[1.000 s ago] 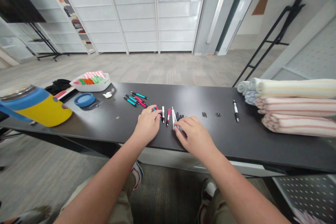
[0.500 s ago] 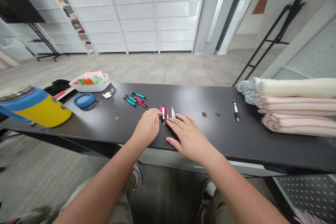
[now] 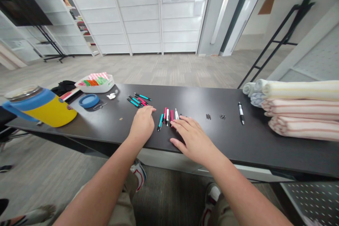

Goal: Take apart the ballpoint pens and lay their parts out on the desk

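My left hand is over the table just below a loose pile of teal and pink pens. One finger sticks out to the right; the others curl out of sight, and nothing shows in its grasp. To its right lies a teal pen, the leftmost of a row with a pink pen, a white pen and another pink pen. My right hand is spread flat, palm down, its fingertips at the white, slim pieces at the row's right end, partly covering them.
Two small clusters of dark parts and a silver-black pen lie right on the dark table. Rolled striped cloths are stacked at the right. Leftward are a yellow-blue jug, blue lid and white basket.
My left hand has drawn away leftward from the row of pens, and a teal pen now shows at the row's left end. The right hand stays spread in about the same place.
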Available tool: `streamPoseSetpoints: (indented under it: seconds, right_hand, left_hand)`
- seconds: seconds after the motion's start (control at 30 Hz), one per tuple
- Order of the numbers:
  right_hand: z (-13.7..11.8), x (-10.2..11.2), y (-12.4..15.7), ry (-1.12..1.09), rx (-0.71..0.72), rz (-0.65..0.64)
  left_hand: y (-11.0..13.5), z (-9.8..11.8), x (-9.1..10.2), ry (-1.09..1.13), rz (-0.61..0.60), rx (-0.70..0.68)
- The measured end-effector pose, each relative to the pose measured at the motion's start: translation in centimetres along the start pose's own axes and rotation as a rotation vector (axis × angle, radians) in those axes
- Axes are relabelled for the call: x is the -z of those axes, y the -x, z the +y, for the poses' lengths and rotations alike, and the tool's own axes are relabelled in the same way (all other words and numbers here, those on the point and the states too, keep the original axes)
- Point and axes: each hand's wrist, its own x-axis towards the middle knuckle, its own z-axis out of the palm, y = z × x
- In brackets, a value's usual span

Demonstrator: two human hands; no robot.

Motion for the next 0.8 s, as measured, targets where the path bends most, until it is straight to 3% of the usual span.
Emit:
streamPoseSetpoints:
  seconds: [0.13,0.23,0.33,0.53,0.8]
  right_hand:
    - [0.1,0.0,0.0,-0.013,0.014,0.019]
    - [0.2,-0.1,0.0,-0.025,0.023,0.042]
    - [0.3,-0.1,0.0,-0.03,0.026,0.057]
    - [0.3,-0.1,0.0,-0.029,0.032,0.066]
    - [0.4,0.0,0.0,-0.049,0.036,0.089]
  left_hand:
    - [-0.5,-3.6,1.0,-0.232,0.038,0.105]
    - [-0.8,-5.0,1.9,-0.344,-0.066,0.193]
    - [-0.7,-4.6,2.6,-0.409,-0.134,0.232]
    - [-0.3,-3.0,2.5,-0.48,-0.038,0.186]
    - [-0.6,-3.6,2.7,-0.561,-0.103,0.271]
